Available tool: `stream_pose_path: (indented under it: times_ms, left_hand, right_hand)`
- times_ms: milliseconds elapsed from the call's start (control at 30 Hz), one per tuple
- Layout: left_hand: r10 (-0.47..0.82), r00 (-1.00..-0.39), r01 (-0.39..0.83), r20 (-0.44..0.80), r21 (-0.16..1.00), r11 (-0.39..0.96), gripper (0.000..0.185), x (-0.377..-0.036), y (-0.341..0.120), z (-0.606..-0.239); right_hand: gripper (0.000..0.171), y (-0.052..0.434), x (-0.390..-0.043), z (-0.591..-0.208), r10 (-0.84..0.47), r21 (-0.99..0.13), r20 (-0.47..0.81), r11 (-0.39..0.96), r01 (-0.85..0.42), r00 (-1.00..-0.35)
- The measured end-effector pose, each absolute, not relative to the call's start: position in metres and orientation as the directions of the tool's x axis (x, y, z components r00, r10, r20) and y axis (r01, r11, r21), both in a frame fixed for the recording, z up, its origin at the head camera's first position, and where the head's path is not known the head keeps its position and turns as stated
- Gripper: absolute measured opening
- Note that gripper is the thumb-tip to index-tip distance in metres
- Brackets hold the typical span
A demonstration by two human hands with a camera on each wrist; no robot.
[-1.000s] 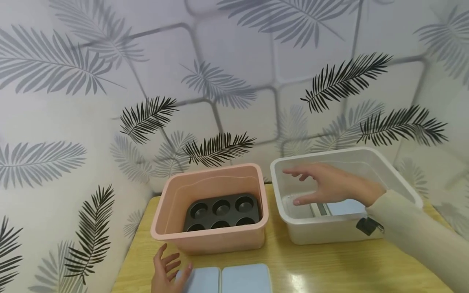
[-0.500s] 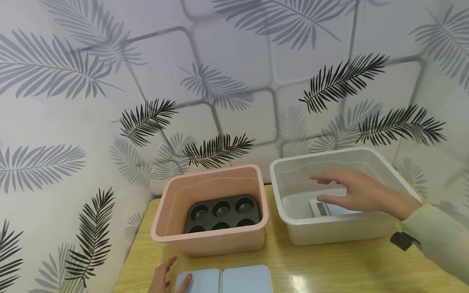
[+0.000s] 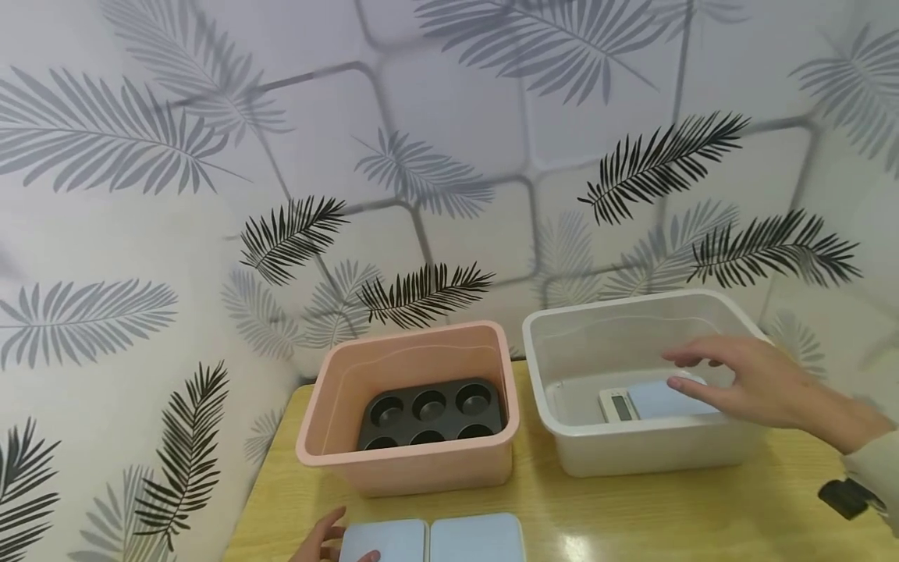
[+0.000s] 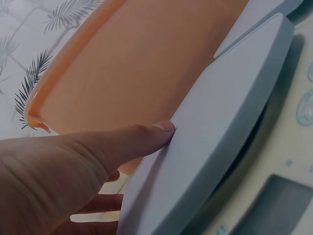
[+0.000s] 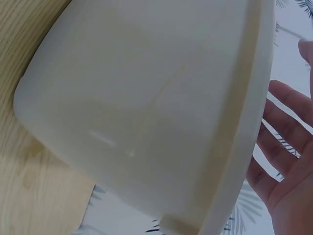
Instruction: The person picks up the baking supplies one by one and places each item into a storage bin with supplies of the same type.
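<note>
Two kitchen scales with pale blue platforms lie side by side at the table's front edge, the left scale (image 3: 385,538) and the right scale (image 3: 477,537). My left hand (image 3: 319,542) is at the left scale. In the left wrist view its straight thumb (image 4: 151,137) meets the edge of the platform (image 4: 215,107), and the other fingers lie along the side. My right hand (image 3: 755,382) hovers over the right side of the white bin (image 3: 646,453), fingers spread, holding nothing. A third kitchen scale (image 3: 667,398), its display facing left, lies in that bin.
A pink bin (image 3: 421,468) stands left of the white one, with a dark muffin tin (image 3: 430,410) inside. Both bins sit on a wooden table (image 3: 597,507) near a leaf-patterned wall (image 3: 456,117). A black strap hangs by the right sleeve (image 3: 878,468).
My right hand has moved right, away from the scale in the white bin, uncovering it. My left hand has come down and nearer to the left scale, its thumb now at the platform.
</note>
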State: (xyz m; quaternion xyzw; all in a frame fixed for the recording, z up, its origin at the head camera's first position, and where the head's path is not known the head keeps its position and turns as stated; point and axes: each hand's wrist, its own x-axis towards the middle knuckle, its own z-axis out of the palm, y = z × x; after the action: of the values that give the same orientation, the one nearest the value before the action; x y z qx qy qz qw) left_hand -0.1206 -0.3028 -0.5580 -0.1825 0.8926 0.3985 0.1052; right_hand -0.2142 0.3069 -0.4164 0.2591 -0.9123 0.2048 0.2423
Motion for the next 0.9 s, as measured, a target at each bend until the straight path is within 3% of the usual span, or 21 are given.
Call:
stream_pose_path:
  times_ms: [100, 233, 333, 467, 600, 900]
  left_hand:
    - [-0.282, -0.928, -0.372, -0.244, 0.650, 0.662, 0.112, -0.115, -0.301, -0.565]
    - [-0.356, -0.932, -0.303, -0.066, 0.681, 0.667, 0.081, -0.108, -0.294, -0.579]
    - [-0.384, -0.923, -0.276, -0.012, 0.715, 0.642, 0.068, -0.106, -0.291, -0.586]
    - [-0.364, -0.930, -0.287, -0.039, 0.697, 0.657, 0.065, -0.105, -0.293, -0.583]
    - [-0.302, -0.949, -0.279, -0.093, 0.696, 0.662, 0.066, -0.110, -0.298, -0.575]
    - [-0.249, -0.945, -0.323, -0.213, 0.730, 0.602, 0.078, -0.118, -0.304, -0.570]
  right_hand:
    - [0.041, 0.315, -0.212, -0.420, -0.339, -0.256, 0.552, 0.800, -0.542, -0.762]
    - [0.039, 0.331, -0.206, -0.423, -0.266, -0.279, 0.521, 0.845, -0.456, -0.811]
    - [0.034, 0.346, -0.199, -0.432, -0.142, -0.343, 0.541, 0.862, -0.372, -0.829]
    - [0.030, 0.361, -0.194, -0.449, -0.028, -0.428, 0.658, 0.808, -0.404, -0.752]
    - [0.032, 0.365, -0.192, -0.457, -0.010, -0.435, 0.735, 0.760, -0.482, -0.678]
    - [0.025, 0.366, -0.187, -0.470, 0.038, -0.495, 0.688, 0.755, -0.431, -0.724]
